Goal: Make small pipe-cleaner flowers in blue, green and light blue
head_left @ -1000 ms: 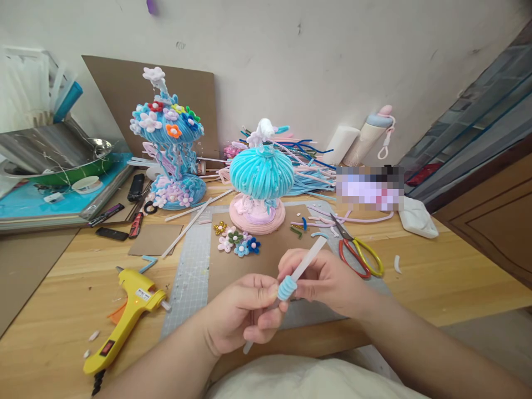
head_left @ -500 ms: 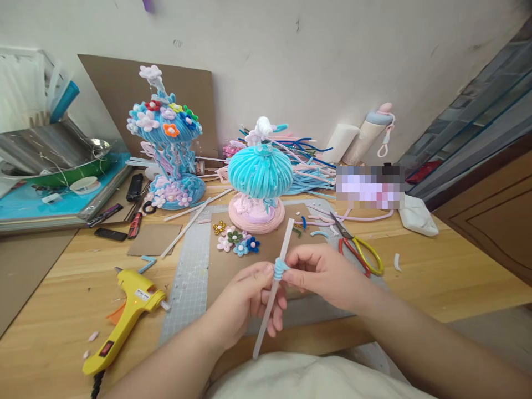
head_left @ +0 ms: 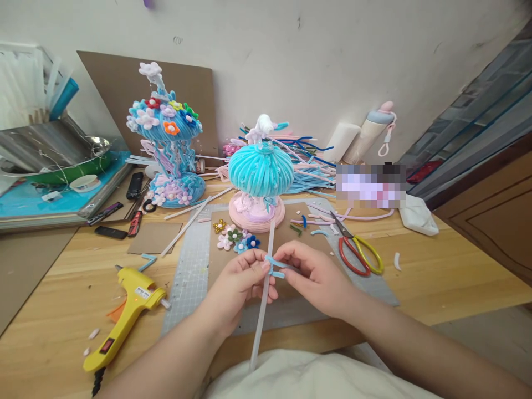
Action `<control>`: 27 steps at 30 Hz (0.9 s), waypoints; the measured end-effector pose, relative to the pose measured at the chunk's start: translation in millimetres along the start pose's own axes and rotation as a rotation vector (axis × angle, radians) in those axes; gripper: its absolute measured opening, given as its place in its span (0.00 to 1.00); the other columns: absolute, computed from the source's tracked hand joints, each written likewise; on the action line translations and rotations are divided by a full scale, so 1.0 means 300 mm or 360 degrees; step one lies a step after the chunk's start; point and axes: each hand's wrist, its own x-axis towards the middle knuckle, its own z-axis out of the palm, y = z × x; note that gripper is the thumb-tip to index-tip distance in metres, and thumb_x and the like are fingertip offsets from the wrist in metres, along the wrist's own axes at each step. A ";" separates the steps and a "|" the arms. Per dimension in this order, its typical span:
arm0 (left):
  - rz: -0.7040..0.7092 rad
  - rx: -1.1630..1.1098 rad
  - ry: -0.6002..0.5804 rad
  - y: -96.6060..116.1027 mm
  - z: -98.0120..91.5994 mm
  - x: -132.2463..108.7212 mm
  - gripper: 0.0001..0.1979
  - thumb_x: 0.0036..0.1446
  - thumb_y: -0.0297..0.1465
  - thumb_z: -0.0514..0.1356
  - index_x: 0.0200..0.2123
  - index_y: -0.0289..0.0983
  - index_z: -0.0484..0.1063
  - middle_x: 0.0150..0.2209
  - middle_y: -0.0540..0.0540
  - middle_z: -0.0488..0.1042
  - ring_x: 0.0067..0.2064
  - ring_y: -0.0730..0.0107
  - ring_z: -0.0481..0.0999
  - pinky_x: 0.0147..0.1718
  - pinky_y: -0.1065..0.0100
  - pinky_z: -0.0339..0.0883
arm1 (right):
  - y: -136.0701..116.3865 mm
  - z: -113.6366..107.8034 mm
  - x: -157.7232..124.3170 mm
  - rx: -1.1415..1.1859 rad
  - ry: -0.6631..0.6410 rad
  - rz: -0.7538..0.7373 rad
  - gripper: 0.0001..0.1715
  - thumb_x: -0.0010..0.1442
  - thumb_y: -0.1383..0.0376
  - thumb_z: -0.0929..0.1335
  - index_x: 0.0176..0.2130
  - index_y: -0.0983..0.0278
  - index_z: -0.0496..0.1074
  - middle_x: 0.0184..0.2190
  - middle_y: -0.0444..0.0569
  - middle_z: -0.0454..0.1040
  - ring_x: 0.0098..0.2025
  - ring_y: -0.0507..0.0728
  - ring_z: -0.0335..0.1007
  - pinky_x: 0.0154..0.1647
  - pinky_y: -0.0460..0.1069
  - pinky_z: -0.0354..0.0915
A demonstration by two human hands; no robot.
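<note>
My left hand [head_left: 239,282] pinches a long translucent white glue stick [head_left: 260,316] that stands nearly upright over the brown card [head_left: 286,244] on the cutting mat. A light blue pipe cleaner [head_left: 275,267] is wound around the stick at finger height, now loosened into open loops. My right hand [head_left: 313,274] pinches the free end of that pipe cleaner just right of the stick. Both hands hover low above the mat, close to my body.
A yellow glue gun [head_left: 124,316] lies at the front left. Red-and-yellow scissors [head_left: 357,249] rest to the right of my hands. Small pipe-cleaner flowers [head_left: 236,241] sit ahead, before a blue-and-pink mushroom model [head_left: 260,180] and a taller flowered one [head_left: 168,138]. Loose pipe cleaners [head_left: 307,158] pile behind.
The stick swung from a slant to nearly upright. The tight blue coil on it has been pulled out into loose loops, and both hands moved slightly up and away from my body.
</note>
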 end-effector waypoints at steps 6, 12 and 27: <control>-0.0024 -0.0048 0.0000 0.003 0.003 0.000 0.09 0.53 0.34 0.61 0.33 0.35 0.67 0.24 0.51 0.70 0.22 0.77 0.70 0.23 0.74 0.62 | 0.059 0.001 -0.010 -0.0574 0.0105 -0.0728 0.14 0.60 0.72 0.62 0.46 0.64 0.68 0.37 0.51 0.68 0.40 0.54 0.66 0.38 0.48 0.66; -0.0029 -0.0004 -0.0016 0.001 0.011 -0.006 0.07 0.53 0.33 0.60 0.33 0.35 0.67 0.26 0.51 0.69 0.25 0.77 0.68 0.24 0.75 0.58 | 0.085 0.019 -0.012 -0.0717 0.0267 -0.0934 0.15 0.59 0.74 0.63 0.45 0.63 0.68 0.35 0.51 0.68 0.37 0.53 0.66 0.36 0.47 0.66; -0.0052 -0.0121 -0.0054 -0.001 0.012 -0.003 0.08 0.51 0.33 0.63 0.32 0.35 0.69 0.26 0.51 0.67 0.23 0.80 0.60 0.24 0.74 0.52 | 0.092 0.025 0.001 -0.0670 0.0367 -0.1049 0.09 0.59 0.72 0.65 0.41 0.63 0.70 0.32 0.51 0.72 0.34 0.52 0.69 0.34 0.46 0.68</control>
